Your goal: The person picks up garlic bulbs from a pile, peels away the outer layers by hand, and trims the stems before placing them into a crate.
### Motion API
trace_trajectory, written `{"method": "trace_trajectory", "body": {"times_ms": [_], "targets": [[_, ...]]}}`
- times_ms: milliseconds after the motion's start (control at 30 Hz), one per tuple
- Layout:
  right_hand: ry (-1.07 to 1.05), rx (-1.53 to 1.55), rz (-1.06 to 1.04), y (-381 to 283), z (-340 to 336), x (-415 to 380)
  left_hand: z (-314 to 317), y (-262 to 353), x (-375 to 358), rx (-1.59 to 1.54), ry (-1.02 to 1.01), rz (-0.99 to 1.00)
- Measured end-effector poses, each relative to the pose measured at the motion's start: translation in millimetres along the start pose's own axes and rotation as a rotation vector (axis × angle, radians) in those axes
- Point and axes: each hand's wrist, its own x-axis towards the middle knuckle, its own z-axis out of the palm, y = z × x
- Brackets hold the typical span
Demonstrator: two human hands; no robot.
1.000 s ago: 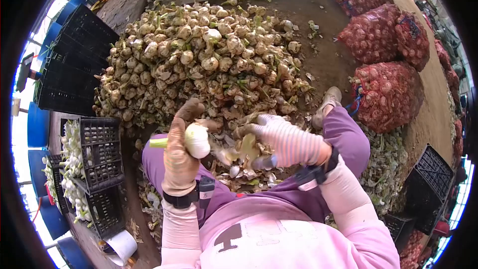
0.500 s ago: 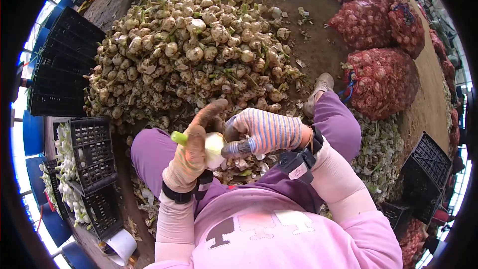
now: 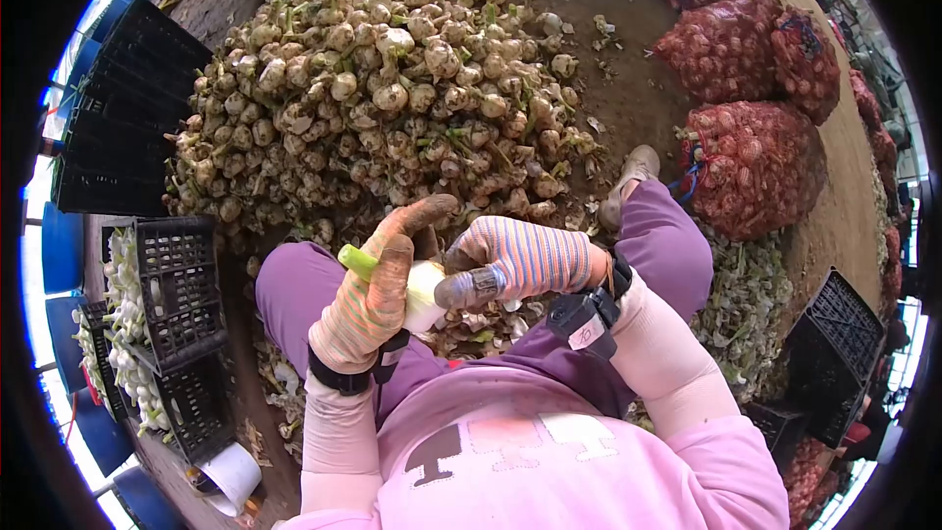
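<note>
My left hand (image 3: 368, 299), in a soiled striped glove, is closed around a white garlic bulb (image 3: 424, 296). A short green stem (image 3: 357, 261) sticks out of the bulb past the thumb side of that hand. The index finger reaches forward over the bulb. My right hand (image 3: 520, 260), gloved in stripes with dark fingertips, has its fingers curled in and its thumb pressed to the bulb's right side. Whether loose skin is between those fingertips is hidden. Just beyond both hands lies a large heap of dirty, unpeeled garlic bulbs (image 3: 383, 108).
On the left, black crates (image 3: 182, 285) hold white garlic bulbs, with a white bucket (image 3: 234, 476) nearby. More black crates (image 3: 128, 108) are stacked beyond. Full red mesh bags (image 3: 751, 172) stand at right. Peeled skins (image 3: 746, 304) litter the floor; another black crate (image 3: 839, 344) sits at right.
The bulb has tilted slightly in my left hand, with its stem shifting a little. My right thumb stays against the bulb. The view has shifted slightly.
</note>
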Motion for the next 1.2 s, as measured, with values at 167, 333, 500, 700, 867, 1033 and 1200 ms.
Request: {"method": "trace_trajectory", "body": {"times_ms": [167,333,500,700,867,1033,1200], "targets": [[-0.116,0.079,0.096,1,4,3,-12,3,0,0.165,-0.168,0.055],[-0.16,0.11,0.039,-2,3,4,-9,-8,-1,-0.036,-0.154,0.191],[-0.188,0.248,-0.126,9,16,11,0,-11,-5,-0.555,-0.097,0.078],[-0.111,0.378,-0.121,-2,9,4,-1,-22,1,-0.909,-0.12,0.067],[0.026,0.217,-0.096,10,12,10,-6,-23,5,-0.455,0.019,0.108],[0.121,0.229,-0.148,3,16,8,-17,-7,-4,-0.113,0.096,-0.025],[0.134,-0.009,-0.203,8,11,8,-14,1,-6,0.016,0.099,0.044]]}}
